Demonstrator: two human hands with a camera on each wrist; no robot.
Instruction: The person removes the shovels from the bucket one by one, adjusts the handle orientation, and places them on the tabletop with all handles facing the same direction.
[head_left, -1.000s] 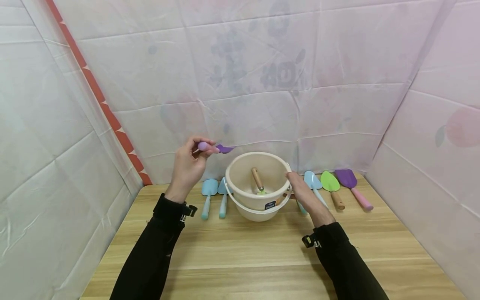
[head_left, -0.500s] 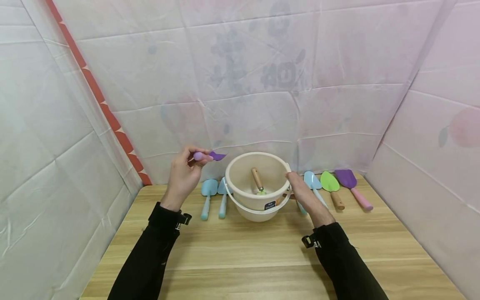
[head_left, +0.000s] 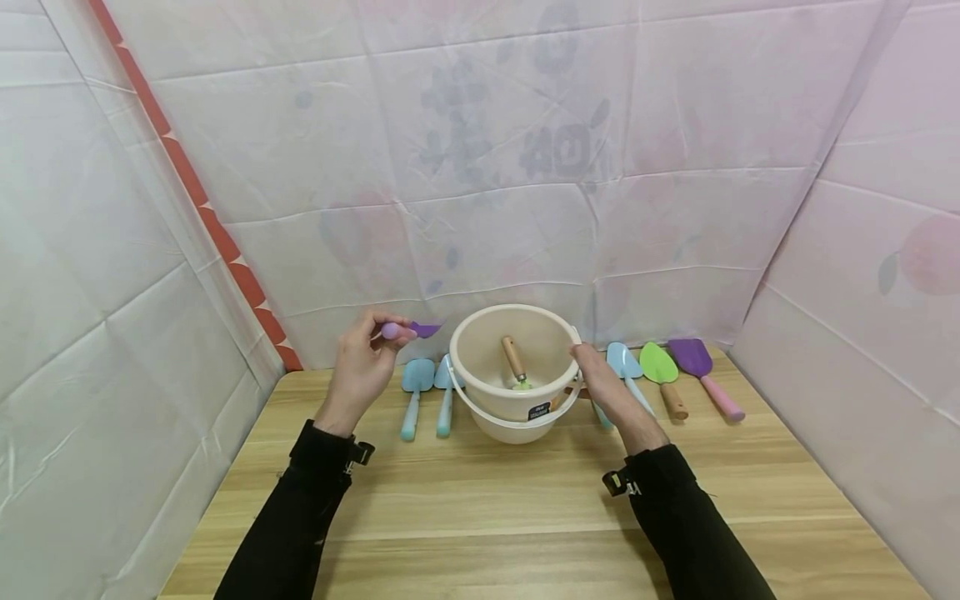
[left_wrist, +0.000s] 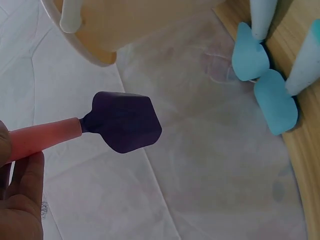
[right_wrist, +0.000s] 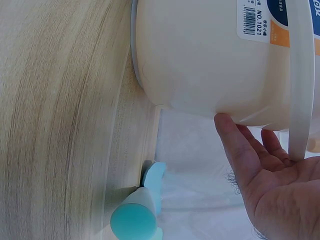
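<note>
Purple shovel (left_wrist: 125, 122), dark flat blade, pink handle, left hand (head_left: 362, 367) pinching it

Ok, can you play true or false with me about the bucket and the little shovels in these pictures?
1. The left hand holds a purple shovel with a pink handle. True.
2. The bucket is lying tipped over on its side. False: it stands upright on the table.
3. A shovel with a wooden handle sits inside the bucket. True.
4. The right hand is holding a green shovel. False: it rests against the bucket's side, and the green shovel lies on the table.
5. Two blue shovels lie to the left of the bucket. True.
</note>
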